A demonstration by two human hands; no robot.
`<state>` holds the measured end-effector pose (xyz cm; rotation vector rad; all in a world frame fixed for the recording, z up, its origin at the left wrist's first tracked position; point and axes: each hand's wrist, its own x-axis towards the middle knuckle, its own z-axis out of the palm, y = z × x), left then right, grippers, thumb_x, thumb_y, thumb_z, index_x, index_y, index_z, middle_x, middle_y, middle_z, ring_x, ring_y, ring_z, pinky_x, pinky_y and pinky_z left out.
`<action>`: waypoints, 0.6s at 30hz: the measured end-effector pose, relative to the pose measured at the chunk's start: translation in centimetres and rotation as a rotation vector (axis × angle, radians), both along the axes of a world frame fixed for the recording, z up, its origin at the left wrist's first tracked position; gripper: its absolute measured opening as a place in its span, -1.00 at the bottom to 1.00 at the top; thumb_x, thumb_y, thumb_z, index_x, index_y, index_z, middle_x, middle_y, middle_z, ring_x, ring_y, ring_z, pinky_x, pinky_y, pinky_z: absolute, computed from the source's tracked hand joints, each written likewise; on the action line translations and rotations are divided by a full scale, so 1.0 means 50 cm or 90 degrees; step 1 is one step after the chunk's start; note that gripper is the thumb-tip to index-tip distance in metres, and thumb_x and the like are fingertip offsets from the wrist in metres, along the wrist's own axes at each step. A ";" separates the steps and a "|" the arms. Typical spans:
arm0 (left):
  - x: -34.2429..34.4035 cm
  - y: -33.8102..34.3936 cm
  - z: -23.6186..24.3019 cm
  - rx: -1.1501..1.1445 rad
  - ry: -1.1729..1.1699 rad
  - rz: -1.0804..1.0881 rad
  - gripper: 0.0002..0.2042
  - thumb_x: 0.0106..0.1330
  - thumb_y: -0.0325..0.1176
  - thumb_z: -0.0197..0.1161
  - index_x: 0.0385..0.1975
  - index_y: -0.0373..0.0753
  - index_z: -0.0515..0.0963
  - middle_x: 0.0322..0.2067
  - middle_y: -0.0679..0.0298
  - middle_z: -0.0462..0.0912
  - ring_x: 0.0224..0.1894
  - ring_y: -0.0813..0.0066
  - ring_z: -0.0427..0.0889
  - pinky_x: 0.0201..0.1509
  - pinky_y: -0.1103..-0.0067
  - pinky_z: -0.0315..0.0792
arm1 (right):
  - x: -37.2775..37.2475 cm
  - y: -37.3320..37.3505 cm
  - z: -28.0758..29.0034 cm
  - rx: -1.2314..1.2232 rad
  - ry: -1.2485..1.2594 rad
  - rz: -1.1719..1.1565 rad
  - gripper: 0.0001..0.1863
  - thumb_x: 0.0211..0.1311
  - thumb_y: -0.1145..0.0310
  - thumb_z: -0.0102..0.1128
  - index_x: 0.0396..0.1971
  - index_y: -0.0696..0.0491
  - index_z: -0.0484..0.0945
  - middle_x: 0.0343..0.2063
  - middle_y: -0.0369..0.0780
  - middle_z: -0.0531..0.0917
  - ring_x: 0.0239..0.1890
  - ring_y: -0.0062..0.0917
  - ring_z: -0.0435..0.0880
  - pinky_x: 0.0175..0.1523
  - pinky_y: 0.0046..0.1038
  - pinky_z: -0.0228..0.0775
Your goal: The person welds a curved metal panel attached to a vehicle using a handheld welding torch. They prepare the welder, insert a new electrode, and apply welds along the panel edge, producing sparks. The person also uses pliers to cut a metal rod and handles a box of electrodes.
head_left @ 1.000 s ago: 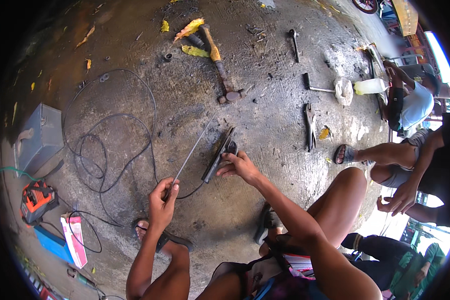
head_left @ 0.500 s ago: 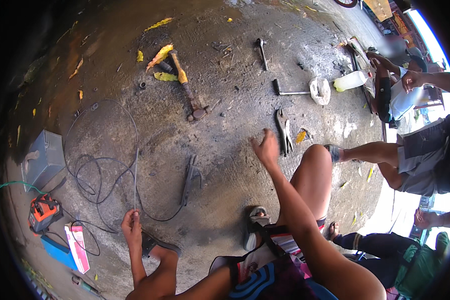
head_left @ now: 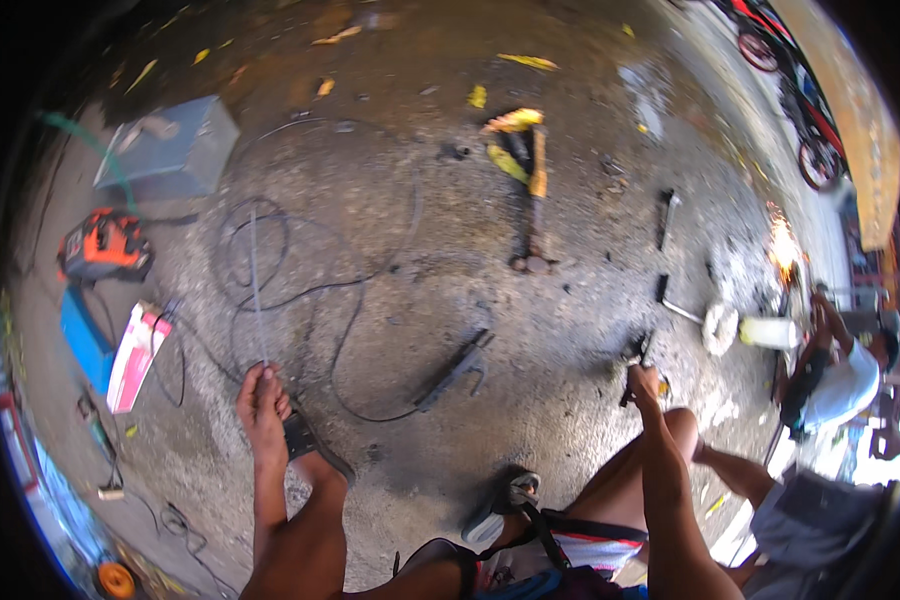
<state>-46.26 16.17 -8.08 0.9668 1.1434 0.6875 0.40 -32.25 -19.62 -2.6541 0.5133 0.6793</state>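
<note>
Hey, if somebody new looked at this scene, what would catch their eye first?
Probably the bright sparks on the right, near a person in a pale shirt. Next, the orange-and-black machine at the left, below a grey box in the picture. Lower down, the left hand holds a thin rod, and the right hand grips pliers.

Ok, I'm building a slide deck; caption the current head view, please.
Left hand holds a thin rod; right hand grips pliers; a cabled clamp lies between them on concrete.
</note>
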 end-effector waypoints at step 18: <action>-0.087 0.021 0.015 -0.064 -0.218 0.169 -0.84 0.50 -0.22 0.06 -0.21 -0.17 0.45 -0.49 0.48 0.31 -0.54 0.75 0.25 -0.52 0.78 0.15 | -0.657 0.635 0.189 0.694 0.861 0.186 -0.50 -0.24 0.49 0.14 -0.11 0.19 0.52 -0.16 -0.14 0.66 -0.32 -0.53 0.54 -0.14 -0.45 0.41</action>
